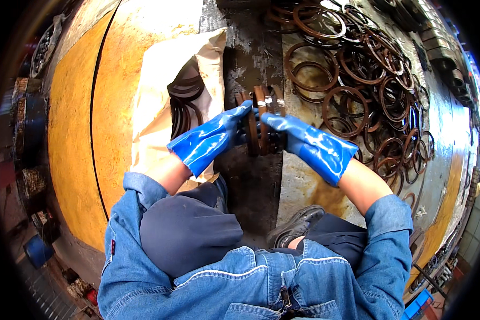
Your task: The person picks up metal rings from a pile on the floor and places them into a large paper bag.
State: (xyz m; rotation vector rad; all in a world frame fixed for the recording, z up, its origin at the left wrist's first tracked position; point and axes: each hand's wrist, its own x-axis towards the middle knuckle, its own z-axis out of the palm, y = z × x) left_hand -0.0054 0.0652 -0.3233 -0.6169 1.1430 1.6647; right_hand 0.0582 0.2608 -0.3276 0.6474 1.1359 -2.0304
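Note:
Several rusty metal rings (260, 120) stand on edge side by side in front of me, between my two hands. Both hands wear glossy blue rubber gloves. My left hand (218, 130) presses on the left side of the bundle, its thumb near the top. From the right, my right hand (298, 136) closes on the same rings, and its lower fingers are hidden behind them. Just left of the bundle lies an open pale sack (152, 101), with more dark rings (186, 88) showing in its mouth.
A large heap of loose rusty rings (352, 106) spreads over the floor at the right. Stacked metal cylinders (440, 48) stand beyond it. A yellow floor area (72, 133) with a dark seam lies left of the sack. A blue crate (418, 305) is at lower right.

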